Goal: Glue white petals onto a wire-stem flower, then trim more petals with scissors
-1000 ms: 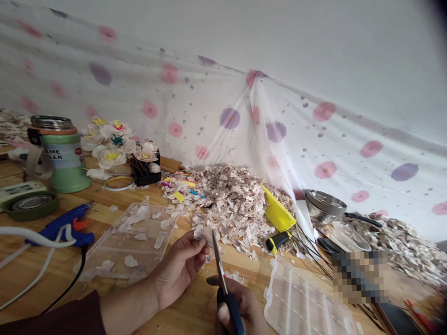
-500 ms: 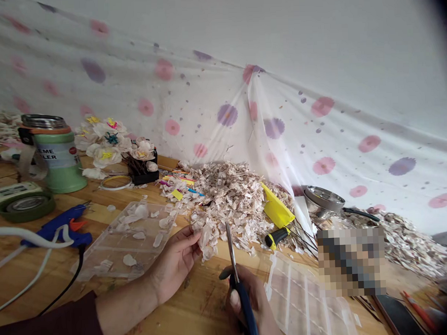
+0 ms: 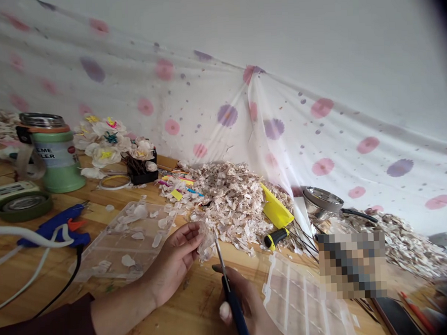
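Note:
Between the thumb and fingers of my left hand (image 3: 179,256) is a thin, pale, translucent flake (image 3: 205,241), pinched at its left edge. My right hand (image 3: 244,300) is closed around the dark blue handles of a pair of scissors (image 3: 233,298). Their blades point up and away, with the tip close to the flake's right side. Whether the blades touch the flake I cannot tell. Just behind both hands rises a heap of similar pale flakes (image 3: 232,196).
On the left are a clear compartment tray (image 3: 112,249) with loose flakes, a blue glue gun (image 3: 59,224) with cables, a green tumbler (image 3: 62,164) and white flowers (image 3: 106,143). Rightward lie a yellow-black handled tool (image 3: 276,238), another clear tray (image 3: 307,302), a metal pan (image 3: 323,200) and a phone (image 3: 396,318).
My right hand has moved left with the scissors, bringing the blade tips nearer the flake. My left hand still pinches the flake, with its fingers slightly more curled.

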Demonstrator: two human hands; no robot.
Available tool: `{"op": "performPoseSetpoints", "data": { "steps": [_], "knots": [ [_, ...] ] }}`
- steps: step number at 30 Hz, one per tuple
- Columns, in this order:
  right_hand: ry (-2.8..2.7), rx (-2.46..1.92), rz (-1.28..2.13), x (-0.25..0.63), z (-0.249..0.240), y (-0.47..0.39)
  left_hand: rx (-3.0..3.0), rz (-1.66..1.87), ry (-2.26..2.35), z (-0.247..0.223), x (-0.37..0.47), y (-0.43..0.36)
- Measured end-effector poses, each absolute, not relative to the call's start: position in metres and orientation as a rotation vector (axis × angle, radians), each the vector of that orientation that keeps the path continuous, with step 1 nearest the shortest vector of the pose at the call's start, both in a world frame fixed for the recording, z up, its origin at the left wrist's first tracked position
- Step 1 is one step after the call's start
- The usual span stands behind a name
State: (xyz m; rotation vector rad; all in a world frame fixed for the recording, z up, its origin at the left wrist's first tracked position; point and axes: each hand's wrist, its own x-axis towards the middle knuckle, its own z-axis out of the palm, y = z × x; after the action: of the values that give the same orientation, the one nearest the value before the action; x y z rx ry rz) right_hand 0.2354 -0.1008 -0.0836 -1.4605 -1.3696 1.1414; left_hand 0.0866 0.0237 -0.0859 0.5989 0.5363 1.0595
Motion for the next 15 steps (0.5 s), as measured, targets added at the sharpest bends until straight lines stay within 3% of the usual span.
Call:
{"op": "performPoseSetpoints", "data": {
  "steps": [15],
  "knots": [
    [-1.336, -1.464, 1.188, 0.242, -0.094, -0.105, 0.621, 1.009, 0.560, -0.086, 0.084, 0.019]
  ]
}}
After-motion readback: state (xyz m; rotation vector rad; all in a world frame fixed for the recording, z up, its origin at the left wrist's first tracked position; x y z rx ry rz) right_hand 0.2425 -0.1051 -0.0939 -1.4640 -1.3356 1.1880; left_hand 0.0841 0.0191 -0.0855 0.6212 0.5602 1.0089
